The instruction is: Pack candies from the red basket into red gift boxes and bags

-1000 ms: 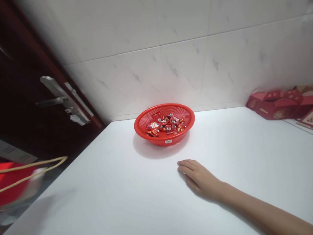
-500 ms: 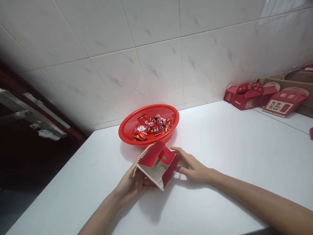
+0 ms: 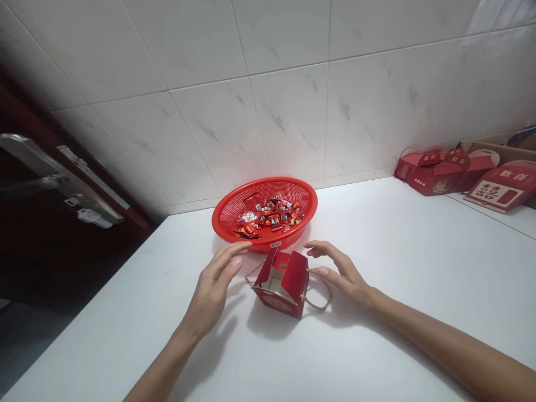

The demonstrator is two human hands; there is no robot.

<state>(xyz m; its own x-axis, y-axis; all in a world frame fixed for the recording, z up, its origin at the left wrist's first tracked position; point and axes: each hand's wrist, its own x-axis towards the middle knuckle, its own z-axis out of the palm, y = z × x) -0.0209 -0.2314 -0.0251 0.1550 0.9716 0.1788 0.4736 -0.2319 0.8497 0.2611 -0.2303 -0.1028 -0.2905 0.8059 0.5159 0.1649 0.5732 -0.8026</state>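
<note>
A small red gift box [image 3: 278, 304] with rope handles stands upright on the white table, its top flaps raised and its pale inside showing. To its left hovers my left hand [image 3: 215, 287], fingers stretched out and apart from the box. My right hand [image 3: 341, 273] is on the other side, fingers spread and curved; its thumb lies close to the right rope handle [image 3: 324, 306], and I cannot tell if they touch. Right behind the box sits a red plastic basket [image 3: 221, 226] holding several wrapped candies [image 3: 274, 221].
Several red gift boxes [image 3: 439, 178] stand at the right against the tiled wall [image 3: 288, 123], with a cardboard box [image 3: 513, 151] behind them. A dark door with a metal handle [image 3: 54, 178] is at the left, beyond the table's edge.
The gift box was tilted in my hands; now it stands on the table, turned, with both rope handles showing. Both hands have let go and moved apart. The view has shifted slightly.
</note>
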